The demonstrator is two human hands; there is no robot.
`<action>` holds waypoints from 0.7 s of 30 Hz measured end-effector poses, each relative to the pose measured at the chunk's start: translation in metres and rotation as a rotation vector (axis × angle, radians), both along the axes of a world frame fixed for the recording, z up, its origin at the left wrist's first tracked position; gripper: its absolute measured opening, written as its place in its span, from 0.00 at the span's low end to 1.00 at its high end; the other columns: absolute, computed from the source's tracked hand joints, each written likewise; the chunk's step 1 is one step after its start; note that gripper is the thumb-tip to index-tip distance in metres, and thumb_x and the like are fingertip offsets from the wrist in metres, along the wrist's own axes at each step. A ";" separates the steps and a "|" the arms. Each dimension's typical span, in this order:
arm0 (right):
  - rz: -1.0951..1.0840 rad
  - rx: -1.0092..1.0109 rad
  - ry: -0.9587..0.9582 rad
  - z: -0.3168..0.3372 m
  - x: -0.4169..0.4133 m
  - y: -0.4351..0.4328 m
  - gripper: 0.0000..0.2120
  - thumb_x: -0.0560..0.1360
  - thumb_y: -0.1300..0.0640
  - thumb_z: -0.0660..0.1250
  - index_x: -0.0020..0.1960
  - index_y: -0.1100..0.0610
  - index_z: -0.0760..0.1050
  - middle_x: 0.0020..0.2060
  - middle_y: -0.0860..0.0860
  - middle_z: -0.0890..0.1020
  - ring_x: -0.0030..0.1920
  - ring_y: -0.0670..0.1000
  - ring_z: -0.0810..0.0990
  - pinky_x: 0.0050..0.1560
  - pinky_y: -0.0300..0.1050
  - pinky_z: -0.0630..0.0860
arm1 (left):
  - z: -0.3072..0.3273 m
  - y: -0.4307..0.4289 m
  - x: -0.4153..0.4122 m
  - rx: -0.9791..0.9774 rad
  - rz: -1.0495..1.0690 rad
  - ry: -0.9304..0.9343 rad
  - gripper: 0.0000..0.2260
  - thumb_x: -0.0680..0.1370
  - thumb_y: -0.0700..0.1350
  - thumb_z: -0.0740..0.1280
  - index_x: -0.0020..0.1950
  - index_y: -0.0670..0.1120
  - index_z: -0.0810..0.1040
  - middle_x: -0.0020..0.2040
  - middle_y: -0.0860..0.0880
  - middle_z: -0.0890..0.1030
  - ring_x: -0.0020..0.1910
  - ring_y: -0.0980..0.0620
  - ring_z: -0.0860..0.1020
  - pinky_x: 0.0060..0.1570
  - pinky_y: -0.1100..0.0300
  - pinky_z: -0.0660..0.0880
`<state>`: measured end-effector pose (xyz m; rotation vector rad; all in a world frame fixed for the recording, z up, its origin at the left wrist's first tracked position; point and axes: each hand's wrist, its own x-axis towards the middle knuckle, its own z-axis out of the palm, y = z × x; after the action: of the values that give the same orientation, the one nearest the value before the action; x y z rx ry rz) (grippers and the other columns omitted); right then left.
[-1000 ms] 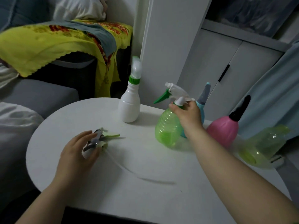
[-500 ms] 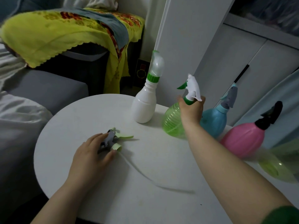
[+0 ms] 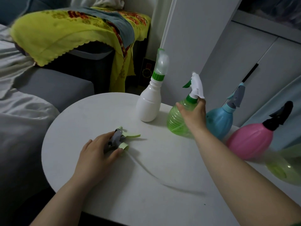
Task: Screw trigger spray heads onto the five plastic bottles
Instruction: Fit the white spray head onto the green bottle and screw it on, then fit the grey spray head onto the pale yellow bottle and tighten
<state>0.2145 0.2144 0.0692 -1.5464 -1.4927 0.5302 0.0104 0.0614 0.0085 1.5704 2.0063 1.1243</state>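
Note:
On the round white table (image 3: 68, 160), my left hand (image 3: 96, 154) rests on a loose grey and light-green spray head (image 3: 119, 137), with fingers and thumb either side of it. Its dip tube (image 3: 162, 180) trails to the right. My right hand (image 3: 193, 115) wraps the shoulder of the green bottle (image 3: 175, 123), which stands upright with a white and green trigger head (image 3: 196, 85). The white bottle (image 3: 150, 103) stands to its left. To the right are the blue bottle (image 3: 219, 123) and the pink bottle (image 3: 250, 141), each with a trigger head. A blurred yellow-green bottle (image 3: 286, 168) lies at the right edge.
A grey sofa (image 3: 48, 88) with a yellow cloth (image 3: 57, 35) lies to the left and behind. White cabinet doors (image 3: 260, 51) rise close behind the bottles. The table's front edge (image 3: 130, 221) is near my forearms.
The green bottle now stands further back beside the white one. My right hand slid from its neck down to its shoulder. My left hand stays on the loose spray head.

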 end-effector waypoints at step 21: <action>0.498 -0.128 -0.776 -0.049 -0.068 -0.127 0.18 0.72 0.54 0.62 0.59 0.61 0.67 0.60 0.59 0.73 0.61 0.58 0.67 0.60 0.49 0.61 | 0.005 -0.014 0.003 -0.014 -0.069 -0.207 0.10 0.75 0.39 0.61 0.55 0.47 0.76 0.46 0.51 0.81 0.50 0.50 0.76 0.52 0.54 0.67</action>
<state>0.1462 0.0873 0.0207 -1.5546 -2.5151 0.3054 0.0134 0.0471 0.0134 1.4403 1.8084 1.1914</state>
